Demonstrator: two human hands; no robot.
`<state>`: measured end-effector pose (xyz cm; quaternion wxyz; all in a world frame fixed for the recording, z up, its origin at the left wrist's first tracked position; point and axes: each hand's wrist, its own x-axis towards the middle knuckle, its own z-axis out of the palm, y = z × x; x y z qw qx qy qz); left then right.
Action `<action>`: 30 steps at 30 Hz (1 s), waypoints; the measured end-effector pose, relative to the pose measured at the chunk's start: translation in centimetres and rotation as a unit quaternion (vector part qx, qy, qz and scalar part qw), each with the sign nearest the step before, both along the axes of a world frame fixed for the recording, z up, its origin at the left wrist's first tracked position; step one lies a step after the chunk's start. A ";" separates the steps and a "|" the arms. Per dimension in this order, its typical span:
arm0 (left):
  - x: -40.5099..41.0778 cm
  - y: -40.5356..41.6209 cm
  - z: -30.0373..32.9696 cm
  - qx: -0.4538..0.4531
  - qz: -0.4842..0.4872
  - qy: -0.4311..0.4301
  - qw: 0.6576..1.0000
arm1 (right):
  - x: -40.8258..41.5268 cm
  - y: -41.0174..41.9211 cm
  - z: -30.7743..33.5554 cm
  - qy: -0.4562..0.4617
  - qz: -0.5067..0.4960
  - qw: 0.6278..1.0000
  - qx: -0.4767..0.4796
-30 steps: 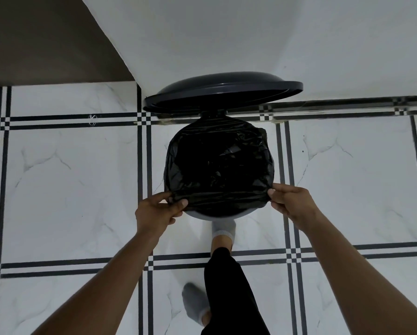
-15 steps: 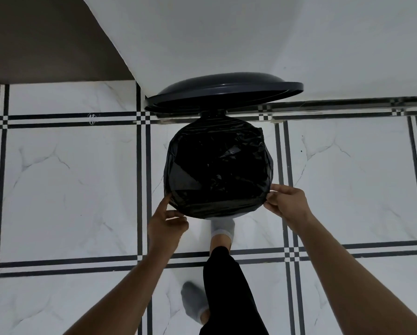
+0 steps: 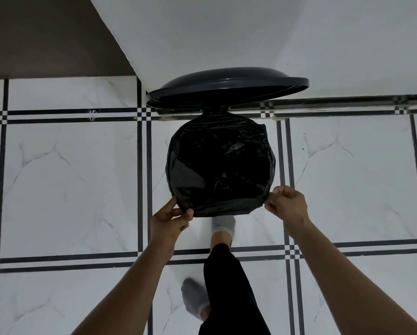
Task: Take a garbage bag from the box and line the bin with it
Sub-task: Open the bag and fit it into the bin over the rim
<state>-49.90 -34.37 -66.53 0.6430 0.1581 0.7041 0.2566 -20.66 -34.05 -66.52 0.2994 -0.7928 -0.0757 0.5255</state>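
The left hand pinches the near-left edge of the black garbage bag, thumb and fingers closed on the folded-over film. The right hand does the same at the near-right edge, its fingertips pressed together on the plastic where it wraps the rim. The two hands sit well apart, one on each side of the bin's near arc, with both bare forearms reaching in from the bottom corners of the view.

The bag is already inside the bin, its mouth stretched over the round rim all the way around, so the bin's own wall is hidden beneath it; the interior is a dark, crinkled hollow. The dark lid stands raised on its hinge at the far side, tilted up near the white wall.

A foot in a grey sock is set just below the bin's near edge, between the hands; whether it presses a pedal cannot be told. The other socked foot stands further back, beside a black trouser leg.

To the left and right of the bin the floor lies open: white marbled tiles crossed by double black lines. The wall closes off the far side, and a brown surface fills the upper left corner.
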 end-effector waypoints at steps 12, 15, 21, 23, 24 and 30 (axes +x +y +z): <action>2.1 -0.4 0.2 0.057 -0.098 0.167 0.979 | -0.3 -1.4 0.2 0.111 -0.060 0.992 0.011; 2.4 0.2 0.3 0.053 -0.040 0.155 0.986 | -0.7 -1.0 0.1 0.081 -0.045 0.996 -0.008; 1.0 1.6 -0.4 0.004 -0.007 0.143 0.990 | -0.7 -0.2 0.1 0.083 -0.076 0.993 -0.024; 0.7 2.1 -0.6 -0.015 0.002 0.152 0.988 | -0.8 0.0 -0.1 0.103 -0.090 0.990 -0.037; 0.6 2.4 -0.6 -0.016 0.002 0.162 0.987 | -1.0 0.2 -0.2 0.112 -0.093 0.988 -0.046; 1.1 3.0 -0.6 -0.038 0.052 0.160 0.985 | -1.8 0.6 0.6 0.183 -0.153 0.970 -0.048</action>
